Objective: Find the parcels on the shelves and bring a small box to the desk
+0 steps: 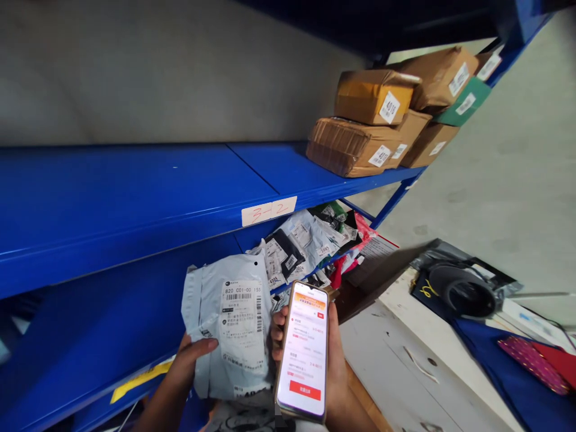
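My left hand (pixel 201 354) grips a pale grey plastic mailer bag (pixel 207 312) by its left side, with the thumb lying across the front. A white shipping label (pixel 243 324) with barcodes covers much of the bag's face. Just to the right, my right hand (pixel 333 354) is wrapped round a smartphone (pixel 302 354), fingers on its left edge and thumb side on its right. The phone's screen is lit and shows a list with a red button at the bottom. Bag and phone are held close side by side, in front of the blue shelves.
Several brown cardboard boxes (pixel 351 147) stand stacked at the right end of the upper blue shelf (pixel 180 180). Below the "3-2" tag (pixel 269 211), several mailer bags (pixel 306 237) lie piled. A white table (pixel 382 342) at right bears a dark rounded object (pixel 465 288).
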The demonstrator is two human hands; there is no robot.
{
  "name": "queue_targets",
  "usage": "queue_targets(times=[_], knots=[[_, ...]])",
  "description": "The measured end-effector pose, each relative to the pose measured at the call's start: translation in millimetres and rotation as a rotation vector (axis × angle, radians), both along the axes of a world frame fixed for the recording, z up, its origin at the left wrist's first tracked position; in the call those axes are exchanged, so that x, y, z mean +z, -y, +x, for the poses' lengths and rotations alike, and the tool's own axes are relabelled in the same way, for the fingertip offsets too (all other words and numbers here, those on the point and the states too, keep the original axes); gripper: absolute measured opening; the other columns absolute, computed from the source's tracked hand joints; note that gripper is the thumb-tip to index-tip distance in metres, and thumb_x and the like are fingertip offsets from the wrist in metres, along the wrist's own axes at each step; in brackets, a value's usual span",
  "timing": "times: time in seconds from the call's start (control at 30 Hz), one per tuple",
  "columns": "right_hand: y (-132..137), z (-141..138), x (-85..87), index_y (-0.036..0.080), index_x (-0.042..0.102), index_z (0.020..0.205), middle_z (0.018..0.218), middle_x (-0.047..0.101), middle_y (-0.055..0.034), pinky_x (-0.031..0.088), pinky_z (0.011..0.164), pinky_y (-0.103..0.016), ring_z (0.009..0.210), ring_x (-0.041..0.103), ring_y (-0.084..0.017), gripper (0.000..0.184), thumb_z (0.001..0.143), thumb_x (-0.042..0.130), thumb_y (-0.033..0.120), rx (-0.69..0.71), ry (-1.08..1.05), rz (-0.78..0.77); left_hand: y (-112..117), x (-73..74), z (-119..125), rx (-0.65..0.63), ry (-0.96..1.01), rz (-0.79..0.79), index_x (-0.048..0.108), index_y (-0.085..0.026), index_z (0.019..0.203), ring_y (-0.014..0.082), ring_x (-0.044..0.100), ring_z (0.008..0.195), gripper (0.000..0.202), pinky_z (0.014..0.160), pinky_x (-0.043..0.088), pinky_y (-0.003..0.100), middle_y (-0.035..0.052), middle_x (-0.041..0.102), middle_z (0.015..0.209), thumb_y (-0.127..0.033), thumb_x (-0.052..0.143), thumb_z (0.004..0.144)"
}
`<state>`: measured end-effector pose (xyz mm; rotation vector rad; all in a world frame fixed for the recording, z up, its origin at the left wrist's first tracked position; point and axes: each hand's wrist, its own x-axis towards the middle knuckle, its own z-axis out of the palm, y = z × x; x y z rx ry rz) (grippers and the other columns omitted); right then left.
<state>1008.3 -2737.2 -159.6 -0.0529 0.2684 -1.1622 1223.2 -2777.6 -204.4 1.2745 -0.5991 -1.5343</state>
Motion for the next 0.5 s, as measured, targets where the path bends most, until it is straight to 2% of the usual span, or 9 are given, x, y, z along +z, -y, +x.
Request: queue_targets(times=[0.13,0.33,0.5], knots=[[0.5,-0.4,1.3,0.012,0.063,0.095,0.085,0.064,-0.0057,0.049,0.069,-0.030,0.075,0.057,-0.017,0.076,0.069,0.046,0.082,0.002,-0.018,-0.006,0.2,0.0,2.2,0.046,0.051,0.021,0.071,-0.016,0.090,0.0431,0.064,0.094,0.060,0.085,0.052,0.052,0.0094,0.073,0.075,-0.028,0.081,0.033],[-0.7,1.4,2.9,0.013,0.063,0.096,0.085,0.064,-0.0064,0.048,0.067,-0.030,0.073,0.057,-0.018,0.077,0.068,0.046,0.082,-0.002,-0.050,-0.002,0.4,1.8,0.7,0.021,0.030,-0.005,0.070,-0.015,0.098,0.0427,0.064,0.093,0.067,0.082,0.053,0.050,0.0100,0.074,0.081,-0.026,0.079,0.033],[0.7,1.4,1.3,0.012,0.063,0.096,0.086,0.065,-0.0072,0.049,0.067,-0.031,0.073,0.058,-0.018,0.080,0.071,0.039,0.083,-0.001,-0.029,-0.003,2.3,-9.1,6.3,0.045,0.074,0.053,0.071,-0.014,0.083,0.0414,0.066,0.087,0.054,0.080,0.054,0.048,0.0084,0.073,0.072,-0.025,0.079,0.031]])
